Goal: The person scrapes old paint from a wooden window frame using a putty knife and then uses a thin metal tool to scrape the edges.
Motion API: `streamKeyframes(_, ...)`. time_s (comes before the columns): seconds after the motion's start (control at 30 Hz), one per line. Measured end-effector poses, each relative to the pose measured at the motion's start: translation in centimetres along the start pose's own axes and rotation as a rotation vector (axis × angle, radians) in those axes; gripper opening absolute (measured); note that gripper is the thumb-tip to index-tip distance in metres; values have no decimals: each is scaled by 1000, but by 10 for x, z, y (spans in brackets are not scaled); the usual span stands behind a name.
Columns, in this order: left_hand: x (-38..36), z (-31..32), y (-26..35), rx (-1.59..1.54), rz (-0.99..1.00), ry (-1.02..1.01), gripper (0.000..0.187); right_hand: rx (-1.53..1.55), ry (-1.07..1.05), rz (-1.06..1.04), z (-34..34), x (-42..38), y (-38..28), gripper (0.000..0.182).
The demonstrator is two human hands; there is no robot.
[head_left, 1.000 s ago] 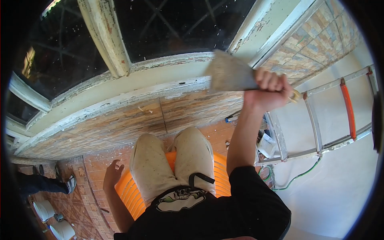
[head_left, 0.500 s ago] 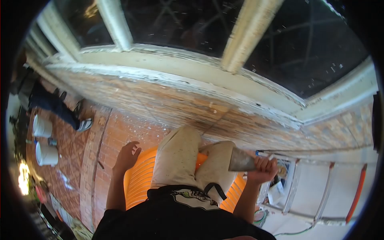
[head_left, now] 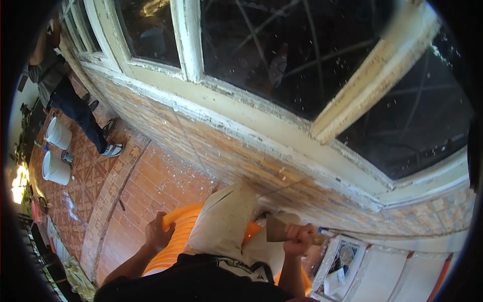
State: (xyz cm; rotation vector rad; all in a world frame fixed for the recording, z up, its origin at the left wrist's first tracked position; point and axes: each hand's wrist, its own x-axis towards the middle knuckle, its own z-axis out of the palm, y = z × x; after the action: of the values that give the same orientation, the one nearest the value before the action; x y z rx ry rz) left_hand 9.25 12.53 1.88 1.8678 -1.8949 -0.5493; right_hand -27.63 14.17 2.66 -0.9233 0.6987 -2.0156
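Note:
My right hand (head_left: 298, 238) is closed round the handle of a wide-bladed scraper (head_left: 275, 229). Its flat blade points left, above my right thigh. At the front corner of an orange slatted plastic chair (head_left: 177, 232), my left hand (head_left: 159, 233) has its fingers curled on the edge. I am sitting on this chair, facing a wall beneath a window. The window's white frame (head_left: 246, 108) has worn, flaking paint along its lower rail, above the stone-patterned wall (head_left: 221, 151).
A ladder (head_left: 362, 261) lies at the lower right, with items by its end. Paint flakes dot the tiled floor (head_left: 151, 186). Two white buckets (head_left: 56, 168) and a small can (head_left: 66, 156) stand at left, near another person (head_left: 75, 108) standing by the wall.
My view has turned and shifted left. My left hand went from spread above the floor to the chair's corner. The scraper, still in my right hand, has moved left and down.

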Motion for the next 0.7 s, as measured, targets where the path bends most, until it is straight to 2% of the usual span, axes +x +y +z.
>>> streamKeyframes(0.07, 1, -2, -2, 6, -48, -37, 24, -38, -85, 57, -6, 1, 21, 23)
streamKeyframes(0.2, 4, -6, -4, 46, -180, -192, 28, 76, -329, 254, 6, 31, 48, 26)
streamKeyframes(0.23, 4, -7, -4, 35, -197, -172, 28, 80, -356, 261, 12, 43, 53, 26)
streamKeyframes(0.3, 4, -13, -2, 77, -196, -259, 29, -46, -564, 328, 29, 68, 62, 26)
streamKeyframes(0.37, -3, -11, -13, 46, -191, -266, 29, -267, -918, 189, 43, 101, 74, 18)
streamKeyframes(0.43, -1, -11, -15, 36, -169, -284, 29, -274, -1099, 364, 74, 118, 72, 18)
streamKeyframes(0.57, 3, -19, -6, 75, -207, -295, 29, -241, -1284, 395, 113, 125, 87, 18)
streamKeyframes(0.63, -2, -13, -13, 82, -255, -321, 32, -393, -1251, 680, 114, 116, 83, 24)
streamKeyframes(0.67, -2, -11, -16, 107, -267, -346, 33, -395, -1276, 692, 119, 112, 73, 24)
streamKeyframes(0.7, -3, -10, -15, 87, -284, -340, 33, -440, -1170, 744, 121, 107, 61, 23)
